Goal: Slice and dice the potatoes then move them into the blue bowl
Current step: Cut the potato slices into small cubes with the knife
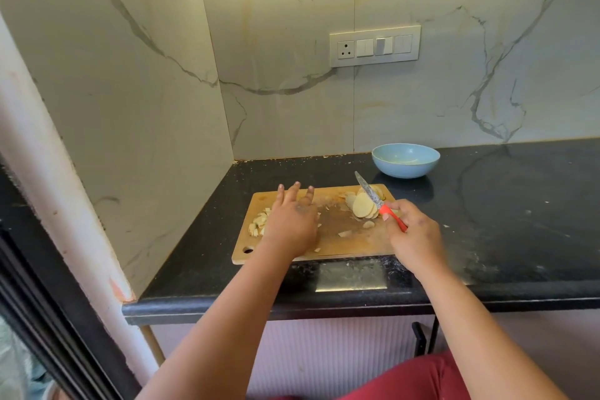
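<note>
Working across the black bench (487,221), I have the wooden cutting board (328,243) lying long-side left to right before me, and the blue bowl (405,160) sits beyond its far right corner, nearer my right hand (414,234). The row of potato slices (363,204) lies at the board's right end, just beside that hand, which grips the red-handled knife (378,200) with its blade angled over the slices. The diced pieces (258,224) sit at the left end, where my left hand (292,221) hovers or rests with fingers spread, holding nothing. Dicing next, I judge, falls to the right side.
</note>
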`<state>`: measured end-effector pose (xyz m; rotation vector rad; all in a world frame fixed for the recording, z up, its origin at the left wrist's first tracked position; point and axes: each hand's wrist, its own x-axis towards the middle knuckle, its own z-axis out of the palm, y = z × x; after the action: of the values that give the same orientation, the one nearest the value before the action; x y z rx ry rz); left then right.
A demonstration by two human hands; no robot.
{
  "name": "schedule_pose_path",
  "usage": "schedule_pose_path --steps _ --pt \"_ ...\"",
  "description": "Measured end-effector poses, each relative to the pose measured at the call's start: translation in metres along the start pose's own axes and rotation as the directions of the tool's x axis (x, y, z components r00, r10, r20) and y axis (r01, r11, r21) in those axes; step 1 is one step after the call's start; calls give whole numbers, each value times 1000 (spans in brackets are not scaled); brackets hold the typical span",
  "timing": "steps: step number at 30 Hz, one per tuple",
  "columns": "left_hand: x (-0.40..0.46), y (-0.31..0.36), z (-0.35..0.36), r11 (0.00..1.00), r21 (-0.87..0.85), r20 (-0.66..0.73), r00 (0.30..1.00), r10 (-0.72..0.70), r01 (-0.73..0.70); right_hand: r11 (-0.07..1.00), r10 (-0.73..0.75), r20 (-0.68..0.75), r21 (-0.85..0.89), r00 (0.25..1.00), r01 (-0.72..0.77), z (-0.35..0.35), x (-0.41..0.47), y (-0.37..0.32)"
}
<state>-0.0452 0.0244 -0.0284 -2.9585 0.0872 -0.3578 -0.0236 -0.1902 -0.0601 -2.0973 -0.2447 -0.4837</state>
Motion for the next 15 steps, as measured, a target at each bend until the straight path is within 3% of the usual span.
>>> schedule_pose_path --steps 3,8,11,13,15 --pt "6 -2 8 1000 -18 -103 994 -22 20 1000 14 3 0 1000 -14 0 1 0" --pt "9 5 2 969 -244 -283 954 -98 27 1000 19 1 -6 1000 -19 0 1 -1" --pt "5 23 -9 882 -466 -164 986 -13 -66 1000 12 6 -14 1000 -12 0 1 -1" --pt "2 39 -7 868 -490 -50 997 62 -78 1000 11 2 -14 1000 -10 0 0 0" --pt "3 50 -2 889 -458 18 999 33 -21 1000 14 0 -16 1000 -14 1 1 0"
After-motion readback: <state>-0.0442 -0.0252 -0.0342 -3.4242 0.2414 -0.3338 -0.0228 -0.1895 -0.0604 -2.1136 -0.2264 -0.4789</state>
